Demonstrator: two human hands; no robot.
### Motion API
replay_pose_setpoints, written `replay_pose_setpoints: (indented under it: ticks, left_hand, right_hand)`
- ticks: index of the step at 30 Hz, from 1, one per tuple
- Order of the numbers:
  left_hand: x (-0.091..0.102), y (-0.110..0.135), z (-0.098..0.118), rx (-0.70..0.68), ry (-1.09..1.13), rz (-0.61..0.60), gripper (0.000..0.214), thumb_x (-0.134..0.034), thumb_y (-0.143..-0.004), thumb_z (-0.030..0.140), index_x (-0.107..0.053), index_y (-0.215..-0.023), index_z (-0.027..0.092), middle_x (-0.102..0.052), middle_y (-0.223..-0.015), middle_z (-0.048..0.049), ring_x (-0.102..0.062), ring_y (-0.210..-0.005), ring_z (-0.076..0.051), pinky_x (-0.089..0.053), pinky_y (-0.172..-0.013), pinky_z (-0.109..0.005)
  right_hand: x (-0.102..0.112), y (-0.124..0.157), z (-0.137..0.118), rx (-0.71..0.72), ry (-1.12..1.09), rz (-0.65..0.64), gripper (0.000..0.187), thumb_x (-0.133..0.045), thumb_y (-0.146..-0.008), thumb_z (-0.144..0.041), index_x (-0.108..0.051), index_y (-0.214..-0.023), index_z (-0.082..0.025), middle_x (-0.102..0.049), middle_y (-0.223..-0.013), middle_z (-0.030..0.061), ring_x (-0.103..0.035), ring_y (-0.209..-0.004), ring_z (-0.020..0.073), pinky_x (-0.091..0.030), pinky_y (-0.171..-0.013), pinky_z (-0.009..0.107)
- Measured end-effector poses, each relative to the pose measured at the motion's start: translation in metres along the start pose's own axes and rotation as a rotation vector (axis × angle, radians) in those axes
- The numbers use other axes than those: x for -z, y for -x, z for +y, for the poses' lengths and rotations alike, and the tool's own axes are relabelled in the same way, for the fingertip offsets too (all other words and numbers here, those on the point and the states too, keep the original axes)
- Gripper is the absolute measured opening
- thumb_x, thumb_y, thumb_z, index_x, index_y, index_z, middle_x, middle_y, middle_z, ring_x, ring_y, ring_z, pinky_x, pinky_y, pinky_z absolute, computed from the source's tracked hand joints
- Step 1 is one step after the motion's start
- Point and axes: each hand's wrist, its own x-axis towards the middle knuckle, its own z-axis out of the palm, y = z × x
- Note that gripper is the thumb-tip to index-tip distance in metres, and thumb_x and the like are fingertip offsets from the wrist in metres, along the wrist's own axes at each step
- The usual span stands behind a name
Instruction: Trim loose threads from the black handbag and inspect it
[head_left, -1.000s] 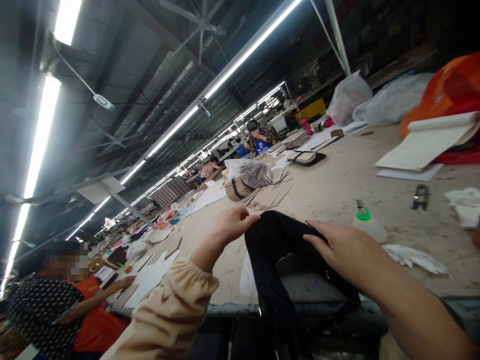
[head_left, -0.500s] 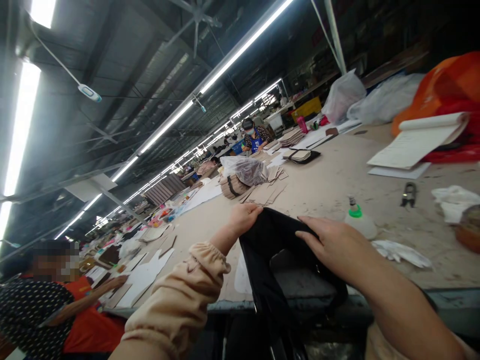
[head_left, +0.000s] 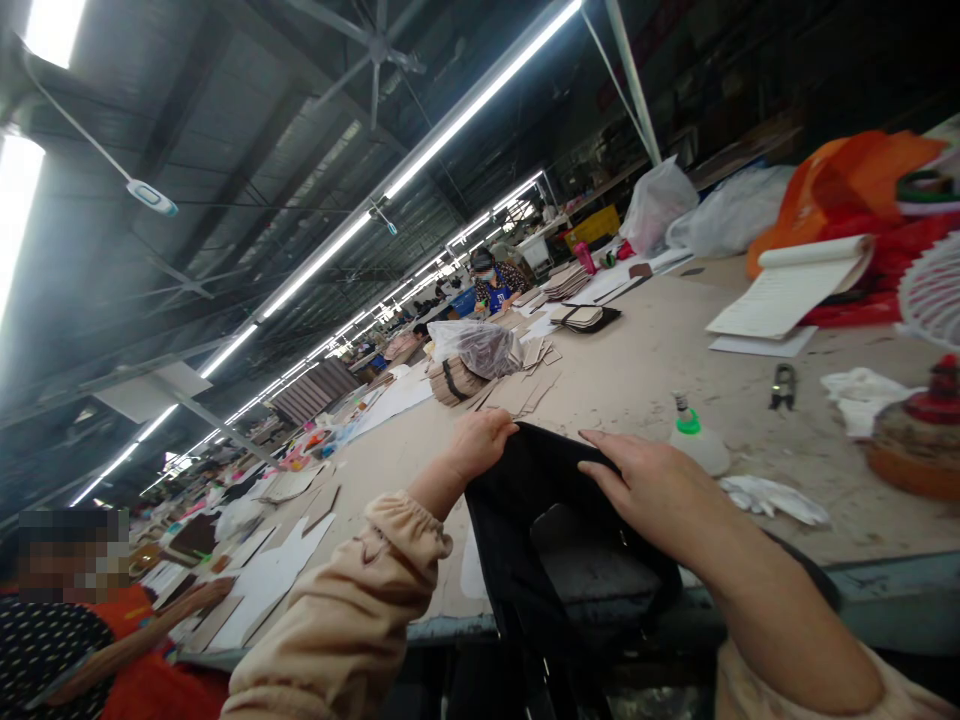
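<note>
My left hand [head_left: 480,445] pinches the upper left corner of a black bag [head_left: 506,540] at the table's front edge. My right hand [head_left: 664,495] lies over the bag's top edge at the right, thumb and forefinger stretched towards the left hand, the other fingers hidden. Dark straps with small shiny metal bits seem to hang below the edge, though the dark cloth hides their detail. Just past my right hand stand a clear bottle with a green collar [head_left: 697,445] and a white glove [head_left: 776,498].
On the table [head_left: 637,380] lie black snips [head_left: 783,388], a paper pad [head_left: 795,285], a strapped bundle of brown pieces [head_left: 454,380] and loose flat pieces. A red-topped pot [head_left: 919,445] sits at right. One co-worker [head_left: 67,640] works at left, another [head_left: 495,282] farther back.
The view has turned a little to the right, so table items appear farther left and a white fan and the red-topped pot show more. Both hands keep their hold on the black bag.
</note>
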Motion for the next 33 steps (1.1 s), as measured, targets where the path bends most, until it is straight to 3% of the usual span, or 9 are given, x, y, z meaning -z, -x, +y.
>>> replay_pose_setpoints:
  ticks: [4,8,14,19,22,26,29,33]
  left_hand:
    - [0.001,-0.004,0.002,-0.109,0.188,-0.048,0.024,-0.049,-0.088,0.032,-0.061,-0.105,0.023,-0.060,-0.105,-0.0023,-0.053,-0.097,-0.015,-0.038,-0.087,-0.023]
    - [-0.002,-0.007,0.005,-0.132,0.086,-0.085,0.023,-0.046,-0.089,0.034,-0.063,-0.085,0.019,-0.061,-0.088,-0.0035,-0.053,-0.086,-0.015,-0.038,-0.080,-0.023]
    - [0.002,0.003,-0.004,-0.078,0.015,-0.075,0.024,-0.047,-0.088,0.037,-0.061,-0.085,0.017,-0.060,-0.081,-0.0040,-0.053,-0.076,-0.015,-0.037,-0.069,-0.023]
    - [0.011,0.016,-0.018,-0.029,0.012,-0.125,0.025,-0.044,-0.089,0.036,-0.062,-0.084,0.018,-0.059,-0.075,-0.0030,-0.051,-0.070,-0.014,-0.034,-0.065,-0.023]
    - [0.007,0.022,-0.018,0.017,-0.074,-0.091,0.029,-0.040,-0.090,0.031,-0.060,-0.075,0.016,-0.057,-0.068,-0.0040,-0.050,-0.065,-0.014,-0.032,-0.063,-0.025]
    - [0.000,0.024,-0.013,0.089,-0.117,-0.041,0.029,-0.041,-0.090,0.033,-0.061,-0.077,0.015,-0.058,-0.072,-0.0060,-0.052,-0.069,-0.016,-0.035,-0.066,-0.025]
    - [-0.002,0.023,-0.015,0.110,0.010,-0.034,0.028,-0.043,-0.089,0.033,-0.062,-0.078,0.015,-0.060,-0.072,-0.0046,-0.053,-0.069,-0.016,-0.037,-0.066,-0.025]
    - [-0.003,0.021,-0.024,-0.010,0.379,-0.061,0.022,-0.048,-0.086,0.030,-0.065,-0.092,0.017,-0.064,-0.087,-0.0022,-0.056,-0.081,-0.015,-0.042,-0.074,-0.022]
  right_hand:
    - [-0.001,0.000,0.001,0.005,-0.004,0.016,0.032,-0.049,-0.090,-0.028,-0.057,-0.119,-0.016,-0.063,-0.106,0.0084,-0.062,-0.088,0.0236,-0.050,-0.076,0.034]
    - [-0.001,0.001,0.007,0.013,-0.012,0.046,0.033,-0.048,-0.090,-0.030,-0.058,-0.118,-0.016,-0.062,-0.107,0.0087,-0.061,-0.091,0.0242,-0.048,-0.081,0.035]
    - [0.009,0.004,0.022,-0.069,-0.071,0.063,0.043,-0.053,-0.088,-0.034,-0.050,-0.128,-0.018,-0.064,-0.104,0.0059,-0.060,-0.090,0.0236,-0.048,-0.078,0.034]
    - [0.019,0.011,0.033,-0.096,-0.112,-0.026,0.042,-0.049,-0.088,-0.048,-0.061,-0.115,-0.018,-0.066,-0.093,0.0042,-0.061,-0.083,0.0216,-0.046,-0.069,0.030]
    - [0.021,0.012,0.035,-0.061,-0.157,-0.088,0.042,-0.048,-0.088,-0.051,-0.062,-0.112,-0.019,-0.066,-0.094,0.0034,-0.060,-0.082,0.0204,-0.044,-0.068,0.029]
    - [0.017,0.012,0.036,-0.026,-0.179,-0.212,0.033,-0.050,-0.088,-0.050,-0.065,-0.096,-0.022,-0.065,-0.081,0.0011,-0.058,-0.070,0.0186,-0.040,-0.058,0.027]
    - [0.009,0.012,0.041,-0.030,-0.108,-0.226,0.030,-0.055,-0.084,-0.048,-0.065,-0.085,-0.020,-0.064,-0.077,0.0028,-0.058,-0.068,0.0206,-0.038,-0.056,0.028]
    - [-0.003,0.012,0.047,-0.030,-0.092,-0.266,0.029,-0.056,-0.080,-0.047,-0.061,-0.074,-0.019,-0.062,-0.069,0.0042,-0.056,-0.063,0.0219,-0.036,-0.052,0.029]
